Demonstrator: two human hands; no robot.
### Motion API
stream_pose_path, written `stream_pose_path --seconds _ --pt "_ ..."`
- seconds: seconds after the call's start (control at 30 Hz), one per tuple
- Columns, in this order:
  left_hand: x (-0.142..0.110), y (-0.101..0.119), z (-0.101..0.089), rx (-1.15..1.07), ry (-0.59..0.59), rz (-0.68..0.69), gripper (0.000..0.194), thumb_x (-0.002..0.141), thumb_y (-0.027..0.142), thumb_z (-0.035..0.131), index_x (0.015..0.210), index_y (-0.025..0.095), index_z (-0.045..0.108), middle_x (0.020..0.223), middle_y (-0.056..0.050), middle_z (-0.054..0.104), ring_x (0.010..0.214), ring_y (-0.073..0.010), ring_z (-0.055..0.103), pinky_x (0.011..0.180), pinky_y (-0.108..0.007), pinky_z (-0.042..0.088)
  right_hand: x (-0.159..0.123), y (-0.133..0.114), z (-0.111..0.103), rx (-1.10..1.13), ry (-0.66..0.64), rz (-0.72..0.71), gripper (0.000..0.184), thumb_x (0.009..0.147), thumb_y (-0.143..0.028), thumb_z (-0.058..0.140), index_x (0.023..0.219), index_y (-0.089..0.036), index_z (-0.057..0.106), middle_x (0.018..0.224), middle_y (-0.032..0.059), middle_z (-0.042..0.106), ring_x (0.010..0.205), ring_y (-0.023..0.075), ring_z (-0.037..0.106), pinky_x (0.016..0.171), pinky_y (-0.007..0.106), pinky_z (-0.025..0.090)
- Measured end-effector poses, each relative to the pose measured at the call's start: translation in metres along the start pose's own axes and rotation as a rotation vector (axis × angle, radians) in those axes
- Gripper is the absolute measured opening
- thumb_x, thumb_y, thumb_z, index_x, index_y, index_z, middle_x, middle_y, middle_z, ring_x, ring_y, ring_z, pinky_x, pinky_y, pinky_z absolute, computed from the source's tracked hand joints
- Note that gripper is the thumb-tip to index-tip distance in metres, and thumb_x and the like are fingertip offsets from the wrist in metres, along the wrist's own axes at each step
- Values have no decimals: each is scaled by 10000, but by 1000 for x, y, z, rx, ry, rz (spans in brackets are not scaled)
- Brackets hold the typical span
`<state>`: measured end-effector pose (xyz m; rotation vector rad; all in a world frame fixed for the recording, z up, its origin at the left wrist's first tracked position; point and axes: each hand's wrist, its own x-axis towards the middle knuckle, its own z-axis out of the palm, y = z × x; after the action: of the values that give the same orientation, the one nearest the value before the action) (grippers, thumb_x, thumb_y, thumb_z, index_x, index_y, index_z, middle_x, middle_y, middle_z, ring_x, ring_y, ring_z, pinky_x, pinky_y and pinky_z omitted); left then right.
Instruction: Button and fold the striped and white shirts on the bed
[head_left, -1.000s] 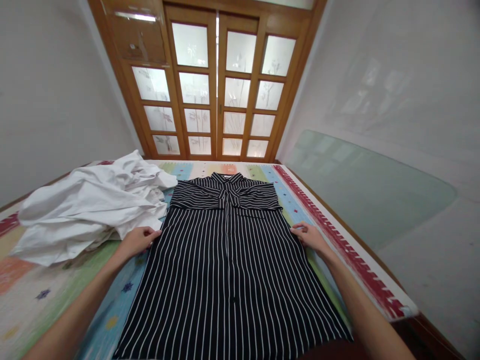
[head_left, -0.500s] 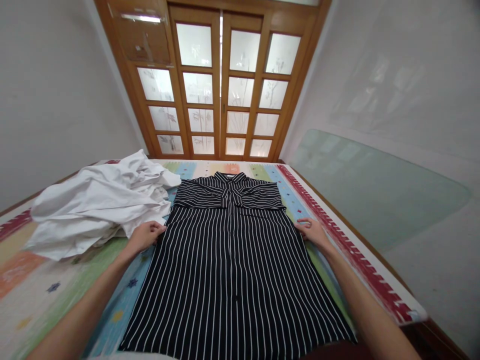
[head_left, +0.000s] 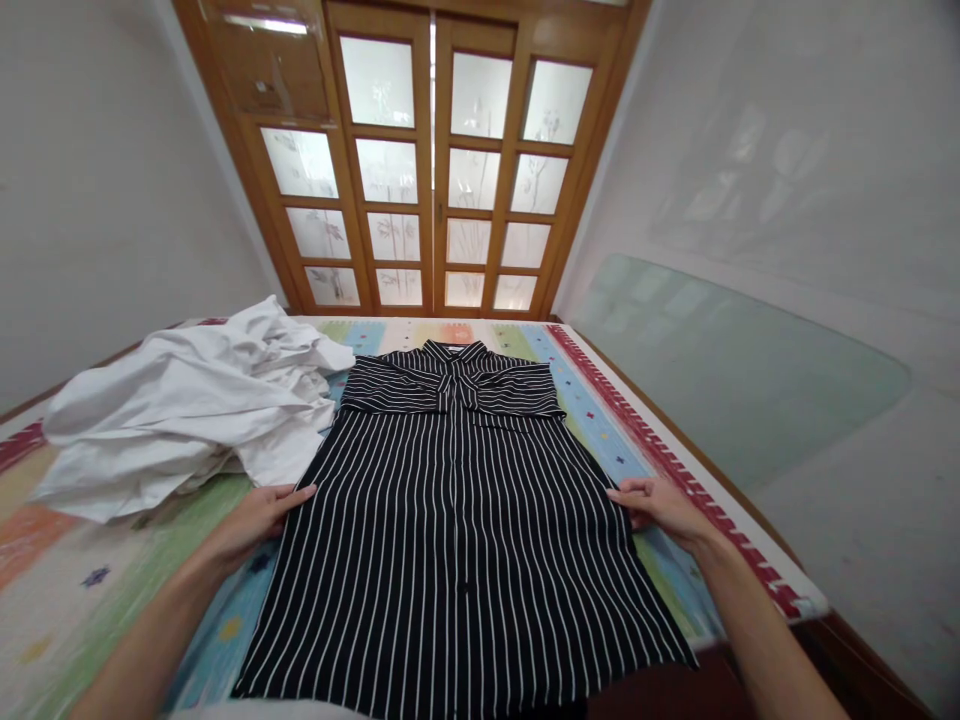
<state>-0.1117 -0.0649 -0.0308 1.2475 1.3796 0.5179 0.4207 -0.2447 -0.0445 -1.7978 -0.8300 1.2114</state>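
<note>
A black shirt with white stripes (head_left: 450,540) lies spread out, front side up, its collar at the far end and both sleeves folded across the chest. My left hand (head_left: 262,512) pinches the shirt's left side edge, thumb on top of the cloth. On the opposite side edge, at about the same height, my right hand (head_left: 654,505) grips the fabric between thumb and fingers. The shirt's hem reaches the near edge of the table, close to my body.
A crumpled heap of white cloth (head_left: 187,400) sits left of the shirt. Beneath everything is a colourful patterned table cover (head_left: 97,620). A pale green glass panel (head_left: 735,360) is at the right wall. Wooden doors with glass panes (head_left: 386,170) stand behind the table.
Both hands have slid down the shirt's side edges toward me and now grip the cloth lower. The view has shifted slightly.
</note>
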Motion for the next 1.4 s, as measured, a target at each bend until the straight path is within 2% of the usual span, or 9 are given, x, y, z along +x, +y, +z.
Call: stream_pose_path --seconds 0.27,0.4,0.5,0.67,0.8,0.87,1.03,1.2,1.4 --pt "-14 -7 0 18 -142 -111 474 552 576 796 721 148 682 781 -89 739 719 -245 685 637 -308 535 -16 6 10 -46 -194 45 521 490 -517 866 623 -166 506 510 -67 481 458 58 423 447 197 319" --pt "-20 -11 -2 -7 -142 -85 471 532 582 808 686 159 670 784 -90 746 781 -277 697 733 -356 559 -19 13 8 -86 -79 -17 564 493 -548 849 555 -200 410 430 -98 362 391 50 321 396 213 245" --pt "-20 -14 0 -120 -152 -116 446 548 560 811 693 167 657 811 -98 747 822 -278 707 798 -368 567 -19 18 10 -50 -26 -58 487 599 -548 800 615 -199 462 504 -65 464 429 73 401 393 209 278" --pt "-4 -3 17 -227 -2 -56 391 659 432 781 907 154 663 867 -108 744 792 -247 716 811 -360 581 -9 13 24 202 23 -12 428 636 -445 812 919 -222 581 776 26 686 628 159 630 538 252 492" --pt "16 11 27 -214 274 94 748 693 329 769 1344 176 435 884 -64 732 769 -206 710 745 -338 585 5 -2 31 243 58 -66 626 607 -362 835 1155 -249 553 766 13 710 689 193 676 648 301 545" --pt "21 16 25 -139 238 199 858 663 408 784 1396 202 388 911 -51 728 793 -211 703 733 -337 577 11 -8 28 167 -6 -127 695 577 -349 850 1201 -223 571 742 4 713 734 203 685 731 326 549" --pt "20 20 8 112 57 355 746 579 678 724 1114 160 686 1017 -83 722 991 -271 647 825 -321 530 14 -10 9 -60 -30 -210 624 547 -410 851 1089 -142 698 812 46 743 797 225 688 787 356 541" --pt "7 21 0 198 -13 333 748 560 654 746 1121 161 700 909 -70 732 915 -274 660 796 -350 533 4 -4 -9 -229 33 -276 525 603 -454 814 1035 -164 748 892 77 758 837 261 694 774 370 550" --pt "-4 21 -2 266 -71 350 460 524 605 776 801 237 780 852 -61 750 877 -285 670 849 -376 525 -17 -1 -22 -346 92 -387 415 618 -572 774 810 -204 795 864 108 752 843 305 676 799 404 544"
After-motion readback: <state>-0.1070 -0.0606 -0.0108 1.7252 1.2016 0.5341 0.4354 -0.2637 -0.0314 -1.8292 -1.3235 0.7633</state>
